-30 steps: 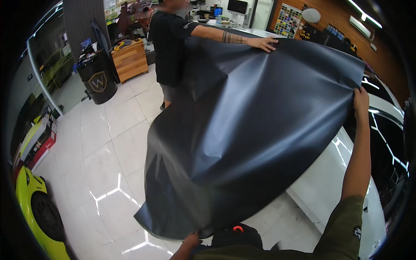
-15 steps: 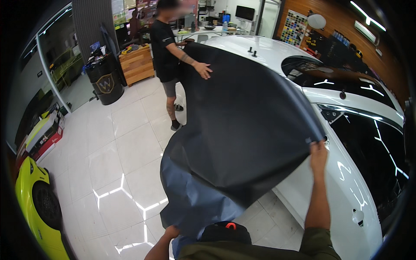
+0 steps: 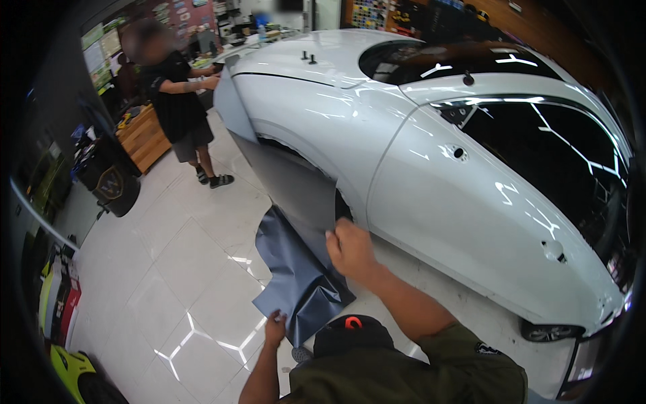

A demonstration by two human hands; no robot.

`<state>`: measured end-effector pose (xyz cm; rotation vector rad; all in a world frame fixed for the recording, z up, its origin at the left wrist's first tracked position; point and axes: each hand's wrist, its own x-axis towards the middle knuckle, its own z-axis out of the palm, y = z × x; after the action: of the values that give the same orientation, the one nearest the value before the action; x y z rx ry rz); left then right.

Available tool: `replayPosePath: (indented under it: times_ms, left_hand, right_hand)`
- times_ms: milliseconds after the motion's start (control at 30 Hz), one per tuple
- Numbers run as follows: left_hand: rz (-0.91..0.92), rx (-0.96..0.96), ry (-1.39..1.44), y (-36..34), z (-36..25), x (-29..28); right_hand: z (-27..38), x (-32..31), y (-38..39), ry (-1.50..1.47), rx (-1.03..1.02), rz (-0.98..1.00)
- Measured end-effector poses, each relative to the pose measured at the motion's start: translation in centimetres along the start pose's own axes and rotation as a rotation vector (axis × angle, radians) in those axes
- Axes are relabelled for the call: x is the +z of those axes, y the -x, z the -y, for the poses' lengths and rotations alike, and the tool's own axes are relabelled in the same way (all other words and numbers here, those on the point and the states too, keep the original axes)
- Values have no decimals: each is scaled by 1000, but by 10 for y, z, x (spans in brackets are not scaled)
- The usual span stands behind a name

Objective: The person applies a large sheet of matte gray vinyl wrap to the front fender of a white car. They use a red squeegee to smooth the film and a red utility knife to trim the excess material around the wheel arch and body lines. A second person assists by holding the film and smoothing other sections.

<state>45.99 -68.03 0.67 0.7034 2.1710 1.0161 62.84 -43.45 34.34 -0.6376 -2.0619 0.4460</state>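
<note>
A large sheet of car wrap film [image 3: 296, 185], dark on one face and blue-grey on the other, hangs beside the white car [image 3: 431, 182] along its front fender. My right hand [image 3: 353, 250] is closed on the sheet's upper edge, near the wheel arch. Low on the left, my left hand [image 3: 274, 328] pinches the edge of the creased lower part, which sags toward the floor. A co-worker [image 3: 176, 94] at the front of the car grips the far end with both hands.
The car's door has open holes where handle and mirror would sit. Behind the co-worker are a wooden cabinet [image 3: 143, 138] and a black drum [image 3: 111, 182]. A yellow-green car [image 3: 73, 367] stands at lower left. Glossy tiles [image 3: 168, 269] cover the floor.
The sheet has swung from spread wide and flat to hanging steeply beside the fender. My right hand moved left and down with its edge. The co-worker now holds the far end with both hands.
</note>
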Motion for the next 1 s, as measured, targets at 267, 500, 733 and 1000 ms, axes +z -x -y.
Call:
replayPosePath:
  times_ms: [267, 500, 733, 1000]
  left_hand:
    - [-139, 260, 229, -127, -200, -25]
    - [-107, 447, 108, -213, -385, 74]
    - [34, 564, 63, -220, -444, 134]
    - [24, 599, 37, -257, -441, 92]
  right_hand:
    - [-136, -85, -59, 169, 333, -235]
    - [-252, -120, -76, 105, 472, -336]
    - [-324, -130, -85, 8, 551, -344]
    - [-259, -77, -52, 318, 297, -104]
